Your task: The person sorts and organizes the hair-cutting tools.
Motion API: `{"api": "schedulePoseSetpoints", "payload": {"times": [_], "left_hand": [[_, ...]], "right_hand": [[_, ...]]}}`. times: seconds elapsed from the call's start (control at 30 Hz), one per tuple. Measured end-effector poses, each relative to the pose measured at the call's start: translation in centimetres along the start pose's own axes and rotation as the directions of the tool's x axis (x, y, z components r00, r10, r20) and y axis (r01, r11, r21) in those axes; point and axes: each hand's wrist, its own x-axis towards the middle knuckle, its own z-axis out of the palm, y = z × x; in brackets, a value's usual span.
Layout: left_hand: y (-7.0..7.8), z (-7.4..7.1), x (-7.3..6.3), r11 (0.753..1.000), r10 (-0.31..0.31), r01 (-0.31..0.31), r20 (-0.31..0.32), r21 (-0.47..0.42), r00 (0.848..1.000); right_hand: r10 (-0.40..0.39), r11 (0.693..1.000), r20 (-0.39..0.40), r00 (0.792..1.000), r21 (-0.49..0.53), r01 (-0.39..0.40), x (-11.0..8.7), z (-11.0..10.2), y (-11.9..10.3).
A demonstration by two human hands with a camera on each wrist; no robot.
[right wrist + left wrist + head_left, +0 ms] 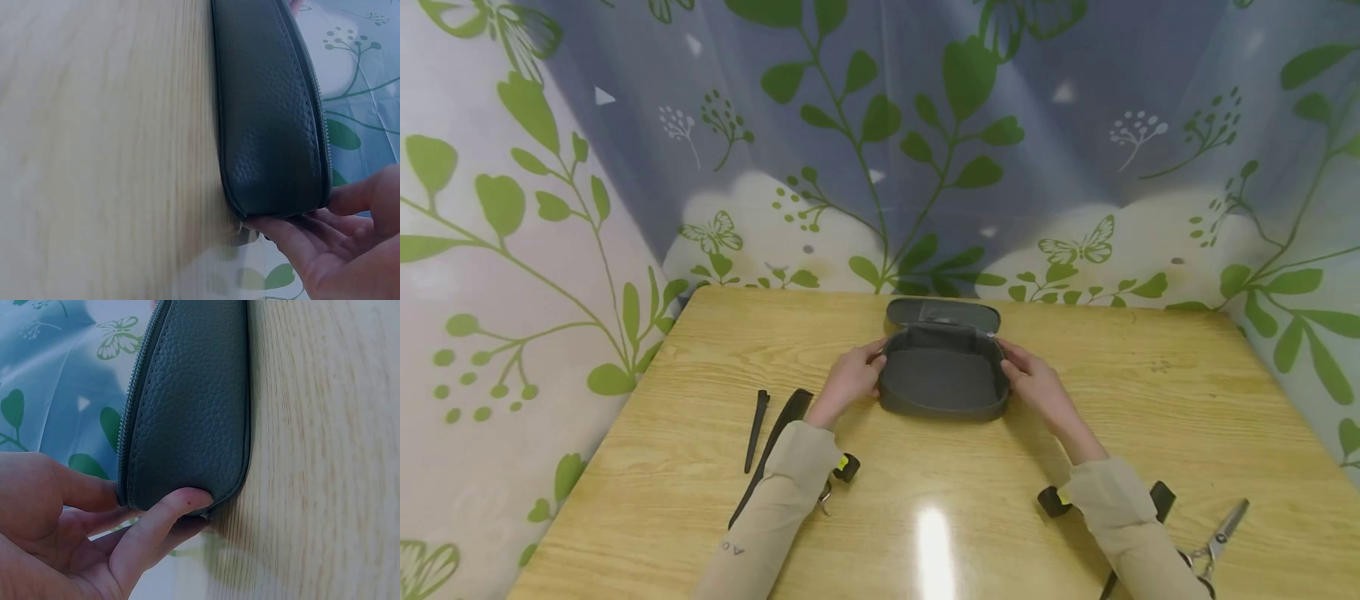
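Observation:
A dark grey zip case (pixel 943 410) stands on the wooden table with its lid (pixel 943 313) folded back towards the curtain. Nothing shows inside it. My left hand (pixel 852 375) grips its left end, and my right hand (pixel 1037 387) grips the opposite end. In the left wrist view, the thumb and fingers of the left hand (pixel 81 537) close round a corner of the pebbled side wall, near the zip edge. From the right wrist view, the right hand (pixel 350 250) holds the other end, with some fingers hidden behind the case.
Left of my left forearm lie a slim black hair clip (pixel 756 432) and a long black comb (pixel 786 425), partly covered by the sleeve. Thinning scissors (pixel 1223 532) and another black tool (pixel 1162 500) lie by the right sleeve. A patterned curtain (pixel 887 167) borders the table (pixel 715 350).

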Motion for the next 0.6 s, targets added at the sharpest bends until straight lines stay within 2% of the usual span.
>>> {"api": "schedulePoseSetpoints", "payload": {"times": [0.27, 0.6], "left_hand": [[-0.27, 0.08, -0.2, 1.0, 0.003, -0.003, 0.003, 0.003, 1.0], [-0.06, 0.09, -0.91, 1.0, 0.005, -0.005, 0.004, -0.009, 1.0]], "right_hand": [[0.006, 0.999, 0.006, 1.0, 0.036, -0.006, -0.39, 0.29, -0.22], [0.014, 1.0, -0.011, 1.0, -0.014, -0.014, -0.98, 0.44, -0.48]]}}
